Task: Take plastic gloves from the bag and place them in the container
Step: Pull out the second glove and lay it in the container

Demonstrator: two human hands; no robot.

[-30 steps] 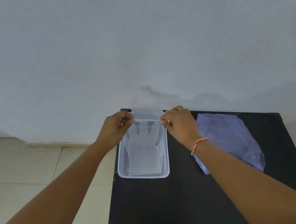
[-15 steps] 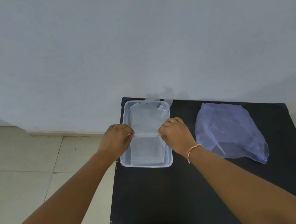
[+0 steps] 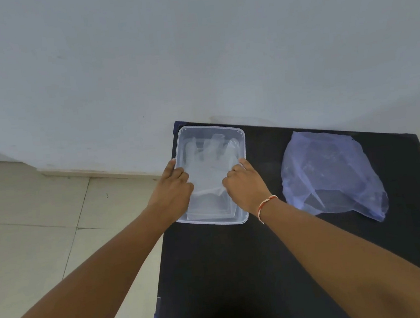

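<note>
Clear plastic under my fingers: I'm laying a glove (image 3: 211, 169) flat into the container (image 3: 242, 140), its finger shapes pointing to twelve o'clock, its cuff towards me at six. Left hand (image 3: 172, 188) sits at the nine o'clock rim, fingers curled down onto the glove's edge; right hand (image 3: 243, 181) mirrors it at three o'clock, a thread bracelet (image 3: 265, 203) on that wrist. Both hands are closed on the glove's sides, pinching or pressing, though I can't tell how firmly the film is caught.

So this is the placing step, nearly done by my reckoning. Next, I judge, comes letting go cleanly: this film is light and clingy, so the fingers should part and lift straight up or the glove may trail out after them. Then it's over to the bag (image 3: 330, 172).

Contents now. Container, on the black table (image 3: 228, 273) at its far left corner: this glove, with what looks like more clear film beneath it, count unclear. Bag, bluish and crumpled, lies well apart at three o'clock; something pale shows through, but I can't say how many gloves remain.
</note>
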